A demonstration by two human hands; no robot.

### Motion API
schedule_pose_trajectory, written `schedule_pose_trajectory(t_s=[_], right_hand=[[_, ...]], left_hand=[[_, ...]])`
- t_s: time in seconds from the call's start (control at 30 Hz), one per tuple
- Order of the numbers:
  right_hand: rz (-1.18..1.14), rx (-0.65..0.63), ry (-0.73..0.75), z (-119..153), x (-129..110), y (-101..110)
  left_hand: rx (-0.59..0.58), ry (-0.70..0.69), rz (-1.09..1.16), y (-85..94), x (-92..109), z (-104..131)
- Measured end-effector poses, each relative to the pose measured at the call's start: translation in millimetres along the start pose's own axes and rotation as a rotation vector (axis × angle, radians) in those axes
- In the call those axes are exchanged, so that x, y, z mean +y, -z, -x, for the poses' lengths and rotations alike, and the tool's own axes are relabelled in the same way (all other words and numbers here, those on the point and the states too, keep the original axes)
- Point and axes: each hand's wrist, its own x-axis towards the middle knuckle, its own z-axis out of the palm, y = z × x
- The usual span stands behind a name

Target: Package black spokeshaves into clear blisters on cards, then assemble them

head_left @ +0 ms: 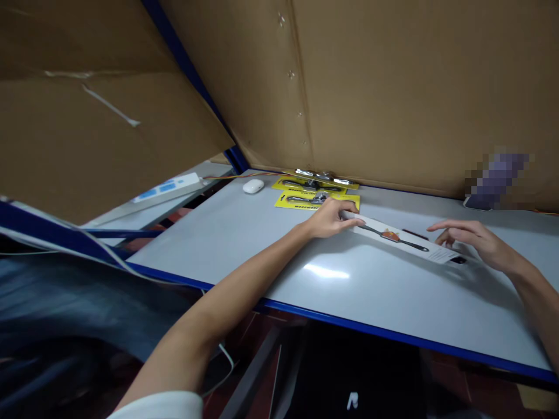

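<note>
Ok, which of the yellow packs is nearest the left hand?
The front yellow pack, partly hidden behind the left hand; the others lie farther back, towards the brown wall.

From my feed I see brown sheeting (393, 87) walling the far side and the left, with a blue frame post (192, 64) slanting between. The pale grey tabletop (209, 233) has a blue front edge and catches a bright light reflection (326, 272). Below, I make out dark reddish floor tiles (452, 378) with lighter joints.
</note>
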Motion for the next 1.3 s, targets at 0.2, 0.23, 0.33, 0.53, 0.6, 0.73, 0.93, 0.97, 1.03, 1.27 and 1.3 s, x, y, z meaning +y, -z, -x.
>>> schedule_pose_trajectory(t_s=[0.2,0.23,0.33,0.53,0.6,0.73,0.93,0.97,1.03,1.27,1.3], right_hand=[[0.033,-0.091,-0.066,1,1,-3],[0.04,-0.088,-0.062,1,-1,-6],[0.044,-0.117,-0.05,1,-5,-14],[0.008,-0.229,-0.068,0,-7,-14],[0.001,-0.23,-0.026,1,-8,-12],[0.038,-0.279,-0.023,1,-10,-10],[-0.081,-0.319,-0.134,-1,-4,-12],[-0.111,-0.313,-0.146,-2,-1,-12],[-0.155,-0.287,-0.166,-3,4,-12],[-0.166,-0.152,-0.189,-3,17,0],[-0.159,-0.127,-0.192,-3,21,3]], left_hand=[[0.019,0.115,-0.01,2.3,-6,1],[0.015,0.117,-0.015,2.4,-6,1],[0.009,0.106,-0.062,3.3,-6,0],[-0.057,0.074,-0.135,6.7,-9,-2],[-0.072,0.08,-0.144,8.2,-12,-2],[-0.077,0.091,-0.176,11.2,-21,-2],[-0.1,0.096,-0.182,17.3,-29,-2],[-0.104,0.1,-0.186,19.0,-30,-3],[-0.103,0.115,-0.208,23.3,-34,-4],[-0.024,0.194,-0.298,53.0,-63,2],[-0.014,0.215,-0.313,59.5,-69,5]])
